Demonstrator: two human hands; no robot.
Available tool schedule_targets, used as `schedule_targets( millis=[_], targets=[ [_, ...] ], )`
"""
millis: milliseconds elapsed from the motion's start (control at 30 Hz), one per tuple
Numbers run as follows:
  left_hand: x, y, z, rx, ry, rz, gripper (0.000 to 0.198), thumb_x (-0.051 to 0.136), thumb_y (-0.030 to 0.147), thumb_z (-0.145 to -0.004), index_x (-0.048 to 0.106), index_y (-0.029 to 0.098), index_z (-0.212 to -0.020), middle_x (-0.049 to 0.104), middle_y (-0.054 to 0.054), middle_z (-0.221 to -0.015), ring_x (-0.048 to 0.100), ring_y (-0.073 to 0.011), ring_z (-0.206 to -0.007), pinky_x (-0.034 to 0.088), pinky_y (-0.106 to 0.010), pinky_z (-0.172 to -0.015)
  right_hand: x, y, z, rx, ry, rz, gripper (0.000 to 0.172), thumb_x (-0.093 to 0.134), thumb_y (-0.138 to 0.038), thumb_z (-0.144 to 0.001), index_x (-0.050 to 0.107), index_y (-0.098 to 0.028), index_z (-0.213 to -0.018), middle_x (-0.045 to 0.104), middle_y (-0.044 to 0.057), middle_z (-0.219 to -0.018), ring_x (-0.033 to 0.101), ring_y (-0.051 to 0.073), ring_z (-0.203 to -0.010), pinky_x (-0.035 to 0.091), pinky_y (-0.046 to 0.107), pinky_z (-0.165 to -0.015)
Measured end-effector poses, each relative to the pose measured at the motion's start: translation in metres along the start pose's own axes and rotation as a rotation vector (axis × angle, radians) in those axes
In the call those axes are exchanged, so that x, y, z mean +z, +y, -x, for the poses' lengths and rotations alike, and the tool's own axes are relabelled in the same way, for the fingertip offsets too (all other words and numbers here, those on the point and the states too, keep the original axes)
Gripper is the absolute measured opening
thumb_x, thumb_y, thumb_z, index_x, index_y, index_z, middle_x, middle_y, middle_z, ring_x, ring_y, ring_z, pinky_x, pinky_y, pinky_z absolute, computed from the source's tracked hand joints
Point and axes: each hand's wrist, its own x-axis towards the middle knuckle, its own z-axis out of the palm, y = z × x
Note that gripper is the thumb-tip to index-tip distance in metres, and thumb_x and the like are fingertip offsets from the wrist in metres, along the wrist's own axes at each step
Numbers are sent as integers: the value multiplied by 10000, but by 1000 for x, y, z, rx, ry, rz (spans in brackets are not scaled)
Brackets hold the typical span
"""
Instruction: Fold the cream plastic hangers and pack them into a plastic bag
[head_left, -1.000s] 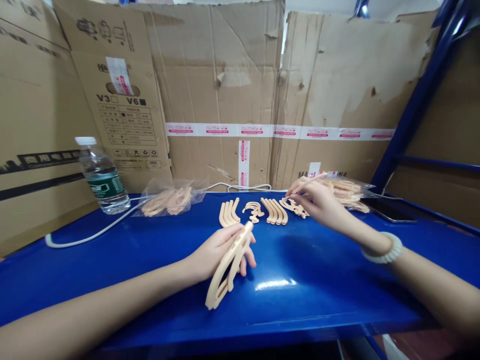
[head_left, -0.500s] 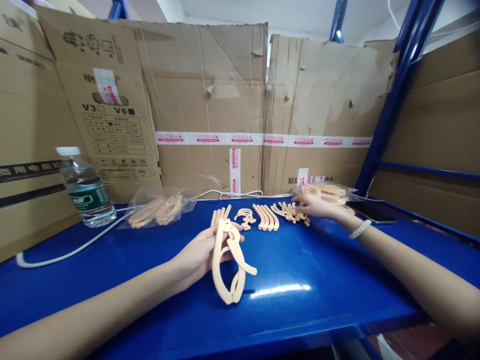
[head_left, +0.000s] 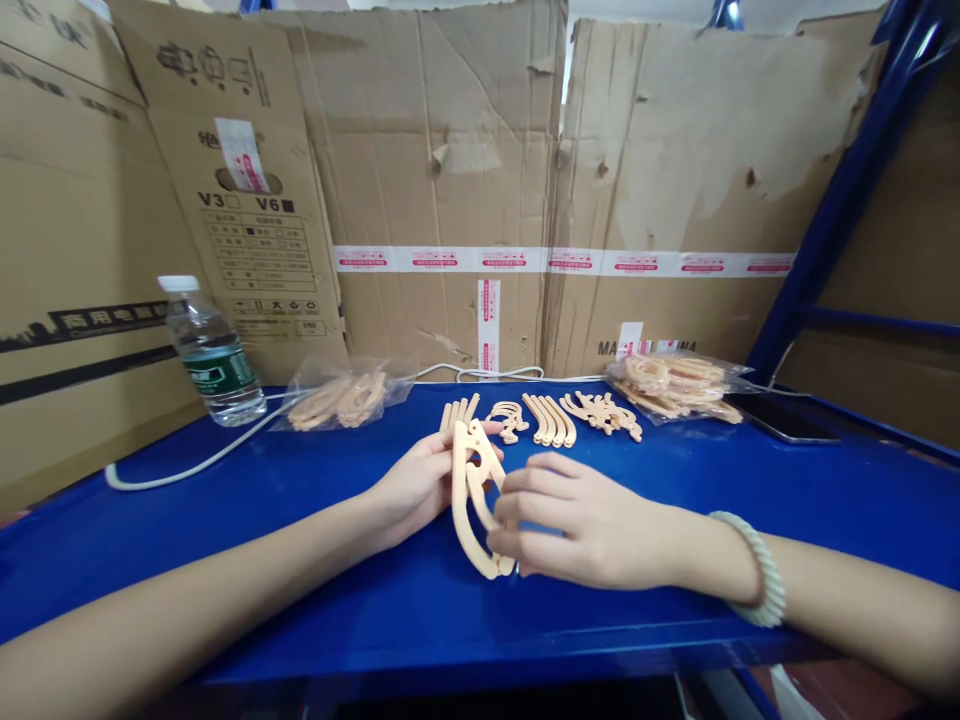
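Note:
My left hand [head_left: 420, 485] is closed around the upper part of a beige folding clothes hanger [head_left: 466, 515], its curved arms hanging down folded. My right hand [head_left: 574, 520] has its fingers curled against the hanger's right side and covers part of it. Whether a small piece is between those fingers is hidden. Behind the hands lie straight strips [head_left: 459, 410], several curved hook pieces [head_left: 510, 418], a row of curved arms [head_left: 551, 420] and a heap of small connecting pieces [head_left: 602, 412].
Clear plastic bags of beige parts lie at the left [head_left: 341, 398] and right [head_left: 667, 385] of the blue table [head_left: 360, 610]. A water bottle [head_left: 217, 365], a white cable [head_left: 176, 478] and a dark phone [head_left: 787, 418] are nearby. Cardboard sheets [head_left: 442, 200] stand behind.
My right hand has come back from the heap of small pieces to the hanger's right side. My left hand keeps its hold on the hanger. The view has shifted slightly.

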Motion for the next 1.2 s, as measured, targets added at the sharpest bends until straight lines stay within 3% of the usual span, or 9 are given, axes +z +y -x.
schedule_targets(
  millis=[67, 200, 333, 433, 600, 800, 967, 1067, 1200],
  targets=[
    [0, 2, 1, -35, 28, 28, 213, 604, 201, -855, 692, 135, -1038, 732, -92, -869, 674, -199, -762, 534, -323, -736, 6, -4, -1, -24, 15, 29, 180, 457, -177, -1014, 623, -138, -1072, 665, 70, -1035, 558, 196, -1072, 413, 366, -958],
    [2, 2, 3, -68, 5, 12, 429, 575, 517, -880, 677, 123, -1018, 723, -139, -993, 669, -253, -892, 524, -363, -796, 12, 3, 4, 38, 43, 65, 225, 438, -259, -1031, 628, -146, -996, 672, 70, -1027, 554, 201, -1063, 407, 379, -958],
    [5, -8, 7, 40, -24, -289, 326, 781, 345, -738, 679, 131, -962, 735, -97, -963, 674, -239, -872, 512, -342, -823, 13, 5, 6, 82, 48, 118, 246, 425, -289, -1035, 626, -151, -1006, 671, 72, -1058, 543, 210, -1062, 393, 404, -976],
    [6, -12, 9, 81, -16, -422, 261, 752, 312, -748, 678, 131, -920, 738, -61, -862, 673, -199, -760, 526, -310, -745, 15, 4, 6, 101, 46, 139, 231, 456, -291, -1022, 627, -139, -989, 672, 68, -1033, 550, 219, -1028, 399, 417, -972],
    [9, -10, 10, 80, -19, -405, 223, 715, 285, -743, 673, 130, -898, 706, -16, -694, 662, -172, -664, 533, -272, -652, 18, 3, 7, 80, 65, 242, 167, 463, -137, -997, 626, -155, -967, 674, 54, -1014, 549, 215, -1058, 397, 419, -992],
    [10, -9, 12, 63, 2, -370, 289, 738, 353, -753, 662, 129, -920, 744, -73, -857, 708, -217, -762, 564, -311, -709, 20, 2, 7, 117, 66, 336, 164, 461, -135, -986, 618, -174, -1010, 647, 79, -1073, 543, 241, -1076, 387, 458, -1021],
    [10, -8, 15, 125, 73, -356, 310, 736, 407, -781, 656, 120, -866, 738, -93, -811, 714, -240, -741, 580, -331, -680, 20, 5, 9, 254, -13, 276, 205, 386, -121, -972, 586, -150, -1006, 611, 120, -1059, 515, 259, -1028, 361, 465, -1005],
    [12, -7, 18, 187, 99, -369, 316, 720, 419, -801, 674, 110, -850, 739, -102, -808, 714, -239, -737, 584, -332, -693, 21, 7, 11, 366, -75, 190, 138, 419, -134, -940, 555, -147, -922, 608, 115, -959, 523, 250, -916, 354, 431, -927],
    [14, -7, 21, 232, 66, -456, 323, 675, 424, -839, 705, 106, -787, 734, -100, -794, 714, -230, -754, 582, -309, -731, 21, 8, 12, 438, -198, 79, 96, 471, -93, -883, 524, -170, -901, 592, 9, -724, 498, 169, -636, 301, 353, -823]
  ],
)
